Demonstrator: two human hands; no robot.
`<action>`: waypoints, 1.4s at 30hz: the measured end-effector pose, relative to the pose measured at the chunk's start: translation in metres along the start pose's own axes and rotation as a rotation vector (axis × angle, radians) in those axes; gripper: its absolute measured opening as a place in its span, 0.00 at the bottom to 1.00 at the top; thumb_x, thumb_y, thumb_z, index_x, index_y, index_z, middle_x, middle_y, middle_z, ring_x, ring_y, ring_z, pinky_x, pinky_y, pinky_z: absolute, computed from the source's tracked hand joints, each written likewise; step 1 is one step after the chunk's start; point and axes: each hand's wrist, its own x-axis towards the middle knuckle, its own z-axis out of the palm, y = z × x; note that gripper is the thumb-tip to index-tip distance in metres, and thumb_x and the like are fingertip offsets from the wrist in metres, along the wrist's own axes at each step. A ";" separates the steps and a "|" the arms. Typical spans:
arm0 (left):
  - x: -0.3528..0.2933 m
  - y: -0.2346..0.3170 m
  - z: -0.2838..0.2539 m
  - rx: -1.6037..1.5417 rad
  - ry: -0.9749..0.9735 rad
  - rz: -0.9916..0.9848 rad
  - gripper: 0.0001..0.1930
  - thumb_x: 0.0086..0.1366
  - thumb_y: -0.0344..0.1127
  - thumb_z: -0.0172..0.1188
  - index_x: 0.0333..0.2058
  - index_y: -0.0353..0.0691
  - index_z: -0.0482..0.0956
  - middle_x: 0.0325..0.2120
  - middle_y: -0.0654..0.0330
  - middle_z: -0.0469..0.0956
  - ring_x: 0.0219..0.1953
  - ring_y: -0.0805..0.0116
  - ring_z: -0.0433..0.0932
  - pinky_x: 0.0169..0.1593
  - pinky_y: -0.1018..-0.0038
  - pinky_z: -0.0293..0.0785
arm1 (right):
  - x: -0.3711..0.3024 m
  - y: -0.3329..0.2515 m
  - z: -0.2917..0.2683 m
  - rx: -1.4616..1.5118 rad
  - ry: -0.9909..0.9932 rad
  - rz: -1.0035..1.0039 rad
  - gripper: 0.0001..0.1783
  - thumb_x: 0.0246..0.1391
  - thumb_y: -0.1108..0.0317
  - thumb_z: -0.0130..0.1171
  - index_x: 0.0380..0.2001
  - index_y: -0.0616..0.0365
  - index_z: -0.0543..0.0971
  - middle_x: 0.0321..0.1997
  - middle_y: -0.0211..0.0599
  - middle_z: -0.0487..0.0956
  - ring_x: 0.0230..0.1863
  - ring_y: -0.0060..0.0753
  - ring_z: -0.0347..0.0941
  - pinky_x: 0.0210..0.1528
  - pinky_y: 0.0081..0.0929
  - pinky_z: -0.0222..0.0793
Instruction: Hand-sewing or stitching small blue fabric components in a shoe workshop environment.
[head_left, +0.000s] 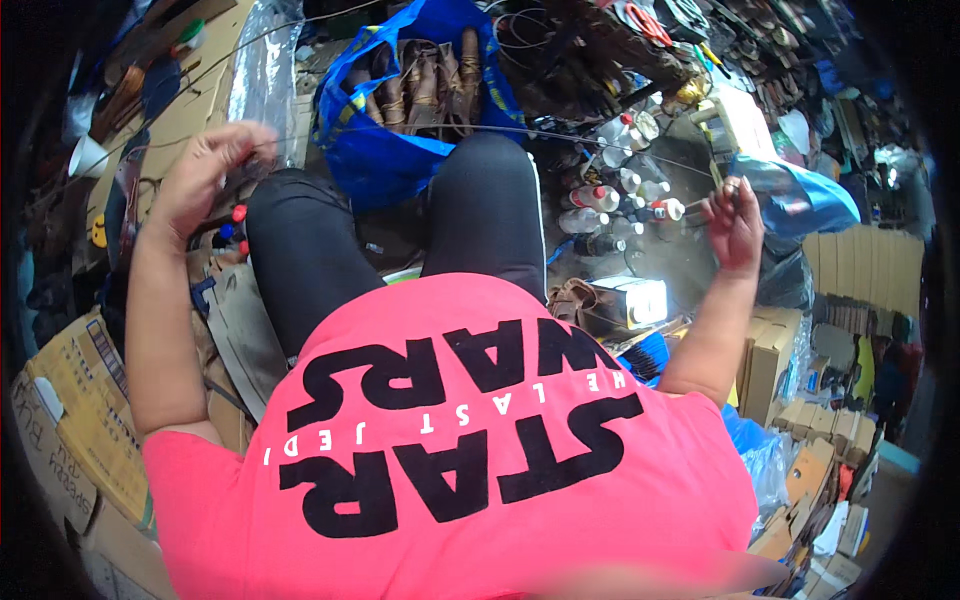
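A thin dark cord [520, 131] runs taut across the view, above my knees and in front of the blue bag. At its right end my right hand [735, 225] is closed, fingertips pinched together on the cord. My left hand [205, 175] is raised beyond my left knee, its fingers bent together at the cord's other end; motion blurs the fingertips. Between the hands, the open blue bag [365, 155] holds several brown leather-like rolled pieces [425, 90], some wound with cord.
Several plastic bottles [595, 198] stand right of my knees, near a bright lamp [645, 300]. A light blue plastic bag [800, 195] lies beyond my right hand. Cardboard boxes [80, 400] crowd the left; stacked cardboard [865, 270] and piled goods line the right.
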 end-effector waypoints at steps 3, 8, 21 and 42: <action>0.001 0.022 -0.009 0.362 0.158 0.046 0.10 0.60 0.35 0.53 0.31 0.35 0.79 0.35 0.60 0.75 0.44 0.69 0.70 0.52 0.77 0.59 | -0.013 -0.020 -0.017 -0.134 0.172 -0.071 0.14 0.59 0.58 0.44 0.26 0.55 0.69 0.17 0.22 0.58 0.15 0.16 0.48 0.24 0.19 0.49; -0.020 -0.002 -0.079 0.373 0.357 -0.077 0.07 0.54 0.34 0.62 0.29 0.37 0.80 0.20 0.69 0.73 0.26 0.83 0.68 0.32 0.86 0.62 | -0.025 -0.044 -0.053 -0.095 0.257 -0.101 0.14 0.59 0.58 0.45 0.23 0.54 0.67 0.16 0.22 0.57 0.14 0.16 0.47 0.25 0.19 0.50; -0.029 0.047 -0.049 1.202 0.377 -0.492 0.09 0.55 0.30 0.56 0.33 0.32 0.77 0.30 0.59 0.73 0.31 0.77 0.69 0.38 0.79 0.65 | -0.008 -0.031 0.018 -0.444 0.307 -0.166 0.11 0.58 0.60 0.47 0.35 0.55 0.71 0.25 0.23 0.67 0.23 0.14 0.57 0.30 0.15 0.55; -0.008 0.044 0.124 0.183 -0.412 0.239 0.15 0.59 0.35 0.56 0.18 0.34 0.66 0.14 0.64 0.61 0.20 0.76 0.60 0.25 0.74 0.58 | -0.044 0.052 0.241 -0.898 -1.239 -0.064 0.10 0.54 0.66 0.46 0.27 0.64 0.67 0.24 0.45 0.68 0.28 0.49 0.66 0.30 0.35 0.61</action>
